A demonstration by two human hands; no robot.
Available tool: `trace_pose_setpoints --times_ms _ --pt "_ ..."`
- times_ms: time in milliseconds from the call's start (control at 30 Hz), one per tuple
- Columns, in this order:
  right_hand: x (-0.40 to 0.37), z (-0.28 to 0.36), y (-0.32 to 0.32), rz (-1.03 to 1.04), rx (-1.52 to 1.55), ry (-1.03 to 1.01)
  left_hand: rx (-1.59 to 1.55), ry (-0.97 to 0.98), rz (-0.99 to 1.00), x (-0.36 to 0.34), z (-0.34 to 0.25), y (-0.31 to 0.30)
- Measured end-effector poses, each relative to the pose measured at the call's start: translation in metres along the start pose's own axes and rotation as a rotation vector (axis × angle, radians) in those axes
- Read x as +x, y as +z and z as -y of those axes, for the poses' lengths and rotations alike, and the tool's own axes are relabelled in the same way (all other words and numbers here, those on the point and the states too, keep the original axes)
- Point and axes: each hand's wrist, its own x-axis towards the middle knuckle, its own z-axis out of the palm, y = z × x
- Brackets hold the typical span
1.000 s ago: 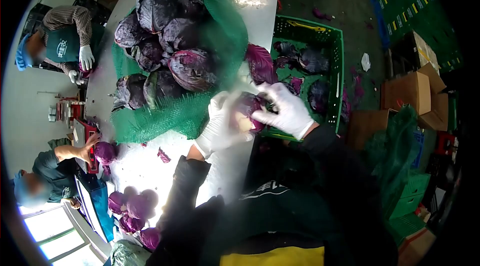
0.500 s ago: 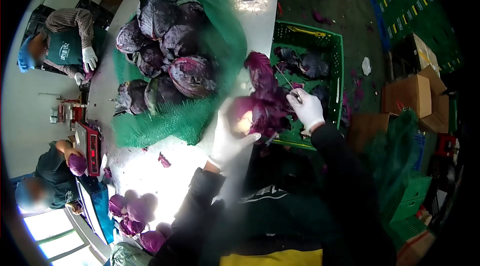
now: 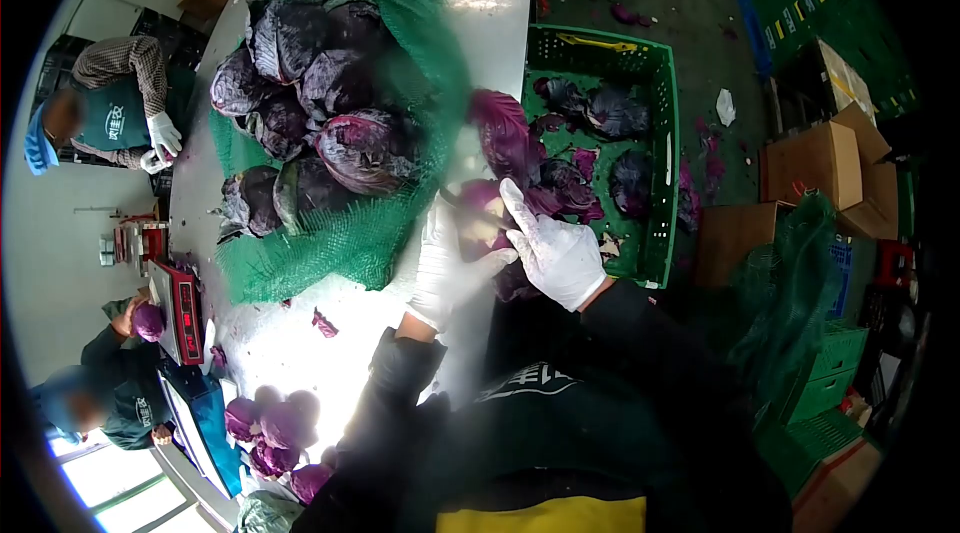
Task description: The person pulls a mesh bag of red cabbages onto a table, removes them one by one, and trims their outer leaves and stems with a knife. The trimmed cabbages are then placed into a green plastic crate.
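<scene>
My left hand [image 3: 446, 268], in a white glove, is wrapped round the near left side of a red cabbage [image 3: 476, 216] at the table's edge. A pale cut stem end shows on the cabbage. My right hand [image 3: 562, 255], also gloved, lies against its right side, index finger stretched over it and the others curled. The knife that showed in this hand a moment ago is hidden, probably under the palm. Loose purple outer leaves [image 3: 503, 136] hang beside the cabbage, over the rim of a green crate [image 3: 672, 148].
Dark unpeeled cabbages [image 3: 335, 83] lie in a green mesh sack [image 3: 437, 83] on the metal table [image 3: 495, 28]. Peeled cabbages [image 3: 275, 425] sit at near left. Across the table, one co-worker [image 3: 120, 113] stands; another holds a cabbage by a red scale [image 3: 180, 313]. Cardboard boxes [image 3: 812, 168] stand right.
My right hand has moved left and down from over the crate onto the cabbage, and the knife blade has gone out of sight. My left hand keeps its hold.
</scene>
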Motion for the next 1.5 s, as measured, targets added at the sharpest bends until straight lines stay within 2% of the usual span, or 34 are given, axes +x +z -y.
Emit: trace_pose_setpoints --times_ms 67,167,233,267,300,333,367,400,433,500,600,633,700,733,767,800,867,933,967,1067,1100,1133,1167,1200,1233,1300,1367,1400,1433,1500 --pt "0.000 -0.003 0.008 -0.059 -0.064 -0.016 0.052 0.033 -0.034 0.001 0.004 0.002" --pt "-0.001 0.000 0.015 -0.077 -0.029 0.074 0.142 0.050 -0.098 0.001 0.012 0.007" --pt "0.010 0.008 0.003 -0.140 0.177 0.150 0.220 0.074 -0.130 0.001 0.015 0.008" --pt "0.017 -0.002 -0.003 -0.090 0.156 0.381 0.379 0.073 -0.151 -0.007 0.012 0.011" --pt "0.025 -0.022 -0.004 0.037 0.081 0.593 0.293 0.064 -0.132 -0.012 0.016 0.013" --pt "0.016 -0.051 0.020 -0.026 0.100 0.544 0.345 0.095 -0.129 -0.018 0.017 0.014" --pt "0.016 -0.070 0.037 -0.029 0.324 0.602 0.395 0.129 -0.126 -0.020 0.018 0.013" --pt "0.023 -0.076 0.040 -0.043 0.543 0.669 0.013 0.083 -0.116 -0.023 0.017 0.013" --pt "0.026 -0.081 0.044 0.013 0.977 0.839 0.030 0.043 -0.098 -0.027 0.016 0.006" --pt "0.027 -0.072 0.027 0.068 1.031 0.979 -0.040 0.054 -0.080 -0.033 0.029 -0.001" --pt "0.020 -0.053 0.015 -0.100 1.147 0.829 -0.291 0.005 -0.083 -0.039 0.032 -0.004" --pt "0.023 -0.028 -0.004 -0.116 0.858 0.763 -0.166 0.030 -0.098 -0.040 0.038 -0.007" --pt "0.012 -0.010 -0.015 0.035 0.588 0.576 0.080 0.088 -0.116 -0.038 0.053 -0.014" --pt "0.008 -0.006 -0.007 -0.016 0.610 0.379 0.001 0.067 -0.092 -0.037 0.034 -0.016" --pt "0.006 0.000 -0.002 0.095 0.604 0.397 -0.132 0.069 -0.069 -0.038 0.028 -0.015" --pt "0.004 0.007 0.001 0.207 0.592 0.411 -0.238 -0.007 -0.066 -0.040 0.023 -0.015" --pt "0.003 0.018 0.007 0.233 0.854 0.437 -0.505 -0.084 -0.079 -0.045 0.016 -0.015" --pt "0.004 0.028 0.004 0.190 0.946 0.392 -0.578 -0.162 -0.185 -0.047 0.012 -0.008" --pt "0.003 0.031 0.010 0.058 1.015 0.337 -0.590 -0.214 -0.262 -0.048 0.008 -0.001" --pt "0.006 0.023 0.020 0.040 1.220 0.580 -0.558 -0.198 -0.325 -0.042 0.015 0.007" --pt "0.007 0.011 0.024 -0.023 1.197 0.648 -0.550 -0.204 -0.329 -0.040 0.012 0.004" --pt "0.007 -0.010 0.028 -0.034 1.165 0.758 -0.401 -0.256 -0.322 -0.038 0.004 -0.002" --pt "0.000 -0.044 0.039 -0.039 1.276 0.890 -0.602 -0.207 -0.286 -0.036 0.011 -0.004" --pt "-0.003 -0.062 0.044 -0.162 1.201 0.999 -0.581 -0.203 -0.266 -0.033 0.021 -0.009" --pt "-0.003 -0.074 0.031 -0.144 1.041 1.003 -0.561 -0.198 -0.243 -0.029 0.023 -0.014" --pt "0.000 -0.081 0.025 -0.336 0.961 0.702 -0.314 -0.092 -0.138 -0.021 0.022 -0.017" --pt "0.022 -0.056 -0.011 -0.262 0.629 0.359 -0.051 -0.001 0.030 -0.008 0.010 -0.023" --pt "0.029 -0.044 -0.018 -0.140 0.690 0.237 0.086 0.061 0.073 -0.003 0.001 -0.024" --pt "0.036 -0.033 -0.029 -0.002 0.600 0.092 0.335 0.179 0.104 0.004 0.000 -0.029" --pt "0.036 -0.024 -0.019 0.223 0.697 0.164 0.355 0.259 0.133 0.012 -0.006 -0.031"
